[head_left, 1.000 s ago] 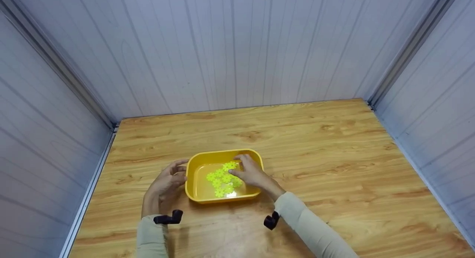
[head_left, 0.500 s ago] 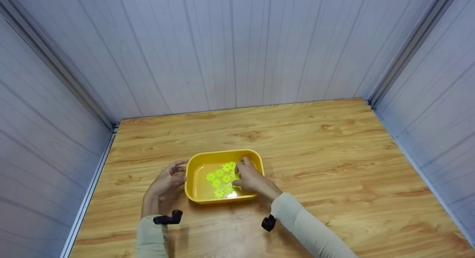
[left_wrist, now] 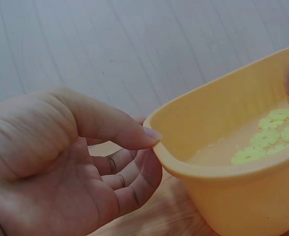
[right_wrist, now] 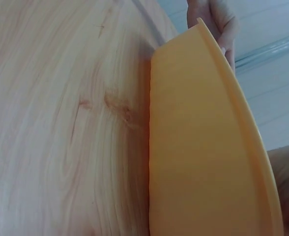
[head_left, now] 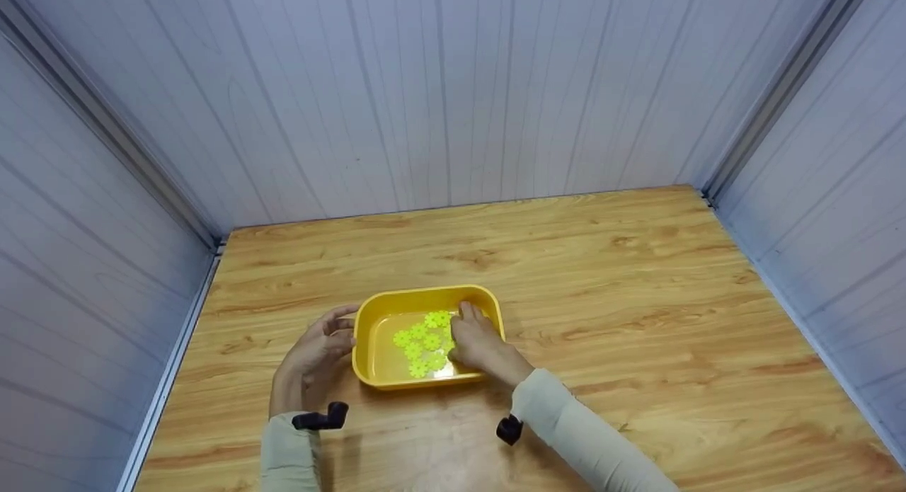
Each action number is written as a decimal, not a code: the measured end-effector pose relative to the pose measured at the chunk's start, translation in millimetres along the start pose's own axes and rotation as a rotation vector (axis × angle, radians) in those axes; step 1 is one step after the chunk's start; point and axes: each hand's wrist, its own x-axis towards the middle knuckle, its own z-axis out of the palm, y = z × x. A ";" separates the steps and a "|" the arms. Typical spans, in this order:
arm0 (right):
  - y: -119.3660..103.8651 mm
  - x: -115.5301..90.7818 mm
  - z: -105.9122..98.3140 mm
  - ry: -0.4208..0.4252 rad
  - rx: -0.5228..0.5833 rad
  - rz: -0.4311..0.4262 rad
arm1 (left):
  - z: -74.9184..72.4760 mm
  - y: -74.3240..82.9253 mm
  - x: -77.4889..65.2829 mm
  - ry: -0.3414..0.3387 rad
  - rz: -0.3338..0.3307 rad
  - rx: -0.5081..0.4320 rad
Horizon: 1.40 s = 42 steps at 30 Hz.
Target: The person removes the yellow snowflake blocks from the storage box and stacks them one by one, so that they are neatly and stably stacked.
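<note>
On the wooden table stands a yellow plastic basin point(head_left: 382, 357), rectangular with rounded corners. Several bright yellow-green flower-shaped pieces point(head_left: 431, 342) lie loosely on its bottom. At the basin's left end, my left hand point(head_left: 315, 350) holds the rim, the thumb on top and the fingers bent against the outside, as the left wrist view shows. My right hand point(head_left: 483, 345) reaches down inside the right part of the basin, fingers pointing at the bottom beside the flowers. Its fingertips are hidden, so whether they pinch a piece cannot be seen. The right wrist view mostly shows the basin's outer wall point(right_wrist: 198, 137).
The wood-grain table point(head_left: 601, 287) extends behind and to both sides of the basin. Pale panelled walls point(head_left: 453, 95) enclose it at the back, left and right. A black wrist camera point(head_left: 322, 416) sits on the left sleeve, another camera point(head_left: 509, 430) on the right.
My right hand has lowered into the basin from above the flowers and shifted slightly right, its thumb and fingers drawing closer together. The left hand and basin stay in place.
</note>
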 end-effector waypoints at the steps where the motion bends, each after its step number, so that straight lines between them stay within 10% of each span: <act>1: -0.8 0.1 0.3 0.007 -0.022 0.002 | -0.1 0.1 0.0 0.003 0.000 0.001; 15: 0.3 0.5 1.3 0.082 -0.062 -0.034 | 1.6 0.9 -2.1 0.041 -0.007 0.082; 42: 15.1 3.6 -27.8 0.091 0.610 -0.151 | 3.3 -0.8 -0.4 0.045 -0.027 0.006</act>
